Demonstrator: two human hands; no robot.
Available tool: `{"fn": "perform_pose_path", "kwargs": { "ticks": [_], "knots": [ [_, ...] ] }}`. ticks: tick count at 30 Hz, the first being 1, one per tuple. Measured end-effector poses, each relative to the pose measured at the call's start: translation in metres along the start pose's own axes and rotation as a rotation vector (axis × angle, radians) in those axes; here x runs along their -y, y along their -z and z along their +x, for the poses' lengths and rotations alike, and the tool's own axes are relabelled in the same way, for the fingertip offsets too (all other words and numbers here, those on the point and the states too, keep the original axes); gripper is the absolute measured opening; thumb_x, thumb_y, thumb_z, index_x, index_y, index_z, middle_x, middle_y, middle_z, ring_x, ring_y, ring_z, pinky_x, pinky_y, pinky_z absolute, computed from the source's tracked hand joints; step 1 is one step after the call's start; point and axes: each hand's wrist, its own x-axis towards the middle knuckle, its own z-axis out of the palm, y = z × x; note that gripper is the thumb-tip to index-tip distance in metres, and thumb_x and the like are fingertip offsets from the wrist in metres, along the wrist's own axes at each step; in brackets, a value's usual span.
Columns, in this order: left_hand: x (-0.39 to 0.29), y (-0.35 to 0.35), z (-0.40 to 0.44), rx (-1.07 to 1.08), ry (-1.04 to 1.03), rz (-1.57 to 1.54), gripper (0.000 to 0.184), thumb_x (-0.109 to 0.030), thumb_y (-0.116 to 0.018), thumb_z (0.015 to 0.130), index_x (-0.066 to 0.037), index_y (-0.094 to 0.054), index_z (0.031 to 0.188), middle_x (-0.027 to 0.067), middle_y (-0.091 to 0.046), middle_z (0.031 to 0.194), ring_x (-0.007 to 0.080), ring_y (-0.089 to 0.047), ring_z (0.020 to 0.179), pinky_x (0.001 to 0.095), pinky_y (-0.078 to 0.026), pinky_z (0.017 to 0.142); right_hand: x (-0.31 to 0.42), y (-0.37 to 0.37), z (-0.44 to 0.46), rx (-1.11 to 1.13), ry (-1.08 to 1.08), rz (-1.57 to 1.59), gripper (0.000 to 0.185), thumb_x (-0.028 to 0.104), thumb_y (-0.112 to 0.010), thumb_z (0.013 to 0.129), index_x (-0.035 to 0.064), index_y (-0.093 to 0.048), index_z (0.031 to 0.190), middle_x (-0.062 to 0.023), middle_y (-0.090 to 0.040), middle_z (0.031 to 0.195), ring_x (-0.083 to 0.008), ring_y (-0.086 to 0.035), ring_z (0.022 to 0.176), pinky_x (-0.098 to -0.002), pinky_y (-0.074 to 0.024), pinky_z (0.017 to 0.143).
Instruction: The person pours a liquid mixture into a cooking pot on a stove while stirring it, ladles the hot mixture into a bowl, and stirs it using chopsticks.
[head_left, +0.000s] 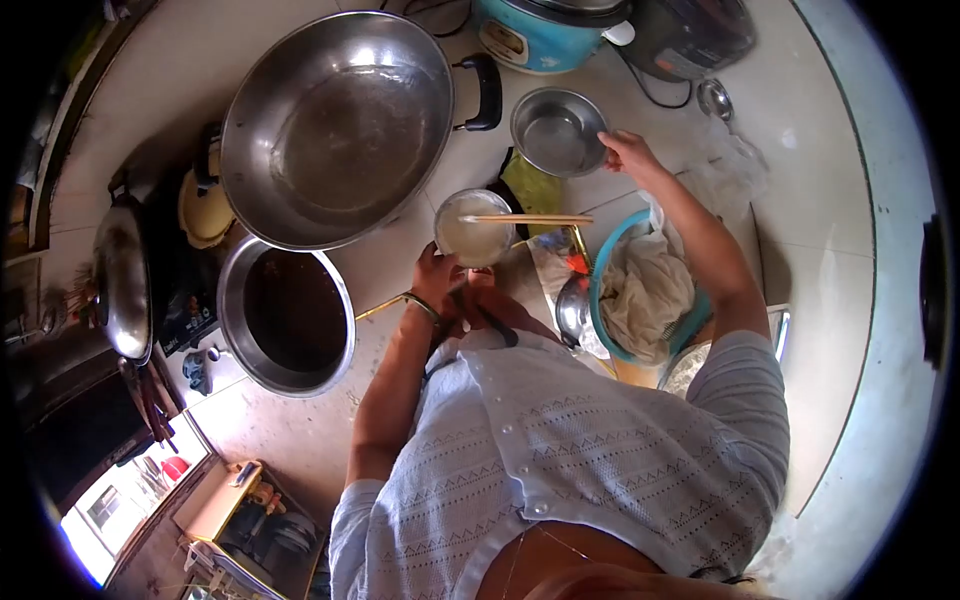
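Note:
My left hand [436,277] curls its fingers against the near side of a small bowl [441,222] of cloudy whitish liquid. A pair of chopsticks [545,218] lies across that bowl, pointing right, tips over the liquid. Farther up and to the right, my right hand [626,152] pinches the right rim of a round steel bowl [562,166], thumb and fingers closed on it. Its inside looks shiny; whether it holds liquid is unclear. Between the two bowls is a yellow-green item [532,188], partly hidden.
A large steel wok [345,140] sits at upper left, above a basin [346,310] of dark brown liquid. A teal basket [602,292] holding crumpled pale cloth [645,285] stands right. A blue rice cooker [530,45] and a ladle [714,98] are farther back.

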Motion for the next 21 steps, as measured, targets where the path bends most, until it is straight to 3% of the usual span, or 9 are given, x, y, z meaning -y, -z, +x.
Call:
{"fn": "perform_pose_path", "kwargs": {
  "ticks": [3, 6, 9, 11, 13, 15, 18, 21],
  "knots": [
    [-0.008, -0.003, -0.010, -0.033, 0.006, 0.037, 0.033, -0.009, -0.058, 0.087, -0.006, -0.053, 0.120, 0.0084, -0.064, 0.095, 0.0145, -0.064, 0.077, 0.0277, -0.055, 0.060, 0.010, 0.015, -0.015, -0.013, -0.068, -0.203, 0.023, 0.028, -0.066, 0.090, 0.0054, -0.062, 0.091, -0.0032, -0.060, 0.068, -0.0121, -0.061, 0.063, -0.0272, -0.0482, 0.056],
    [-0.012, -0.003, -0.026, -0.035, 0.027, -0.038, 0.037, -0.008, -0.057, 0.086, -0.007, -0.052, 0.122, 0.0071, -0.063, 0.093, 0.0138, -0.062, 0.073, 0.0288, -0.054, 0.058, 0.007, 0.031, -0.035, 0.022, 0.139, -0.474, 0.025, 0.024, -0.066, 0.090, 0.0017, -0.063, 0.100, -0.0060, -0.064, 0.069, -0.0148, -0.065, 0.068, -0.0288, -0.0497, 0.057],
    [-0.013, 0.009, -0.034, 0.049, 0.010, 0.008, 0.043, -0.013, -0.060, 0.084, -0.008, -0.045, 0.124, 0.0107, -0.064, 0.097, 0.0188, -0.065, 0.070, 0.0294, -0.055, 0.054, 0.010, 0.031, -0.073, 0.047, 0.456, -0.798, 0.028, 0.018, -0.068, 0.086, -0.0007, -0.062, 0.105, -0.0078, -0.068, 0.077, -0.0167, -0.066, 0.073, -0.0296, -0.0506, 0.060],
    [-0.027, 0.009, -0.062, 0.125, 0.019, -0.051, 0.045, -0.013, -0.060, 0.084, -0.007, -0.044, 0.126, 0.0112, -0.063, 0.099, 0.0178, -0.063, 0.067, 0.0291, -0.054, 0.053, 0.030, 0.017, -0.117, 0.222, 0.320, -0.911, 0.043, 0.013, -0.071, 0.082, -0.0004, -0.057, 0.121, -0.0089, -0.070, 0.084, -0.0171, -0.066, 0.076, -0.0299, -0.0518, 0.065],
    [-0.045, 0.009, -0.091, 0.196, 0.025, -0.099, 0.047, -0.012, -0.059, 0.083, -0.007, -0.044, 0.127, 0.0115, -0.062, 0.101, 0.0171, -0.062, 0.063, 0.0287, -0.052, 0.053, 0.057, -0.011, -0.166, 0.520, 0.291, -0.710, 0.063, 0.010, -0.073, 0.080, 0.0018, -0.046, 0.137, -0.0087, -0.069, 0.090, -0.0163, -0.066, 0.076, -0.0281, -0.0520, 0.070],
    [-0.058, 0.011, -0.111, 0.272, 0.028, -0.135, 0.048, -0.011, -0.059, 0.083, -0.006, -0.043, 0.129, 0.0117, -0.062, 0.103, 0.0166, -0.060, 0.061, 0.0281, -0.051, 0.052, 0.065, -0.035, -0.196, 0.700, 0.126, -0.567, 0.078, 0.009, -0.075, 0.078, 0.0035, -0.036, 0.146, -0.0066, -0.066, 0.090, -0.0171, -0.065, 0.076, -0.0282, -0.0518, 0.070],
    [-0.083, 0.012, -0.143, 0.244, -0.079, -0.065, 0.046, -0.016, -0.055, 0.084, -0.005, -0.047, 0.128, 0.0066, -0.061, 0.099, 0.0149, -0.060, 0.074, 0.0285, -0.049, 0.057, 0.061, -0.086, -0.226, 0.737, 0.362, -0.122, 0.070, 0.011, -0.070, 0.084, 0.0035, -0.037, 0.145, -0.0057, -0.061, 0.090, -0.0142, -0.061, 0.073, -0.0264, -0.0492, 0.065],
    [-0.095, 0.027, -0.159, 0.086, -0.200, -0.017, 0.045, -0.021, -0.053, 0.087, -0.005, -0.046, 0.129, 0.0066, -0.060, 0.097, 0.0149, -0.058, 0.068, 0.0286, -0.049, 0.057, 0.072, -0.128, -0.250, 0.754, 0.466, 0.148, 0.054, 0.016, -0.062, 0.093, -0.0002, -0.042, 0.140, -0.0069, -0.057, 0.095, -0.0137, -0.059, 0.077, -0.0260, -0.0472, 0.062]
  ]
}}
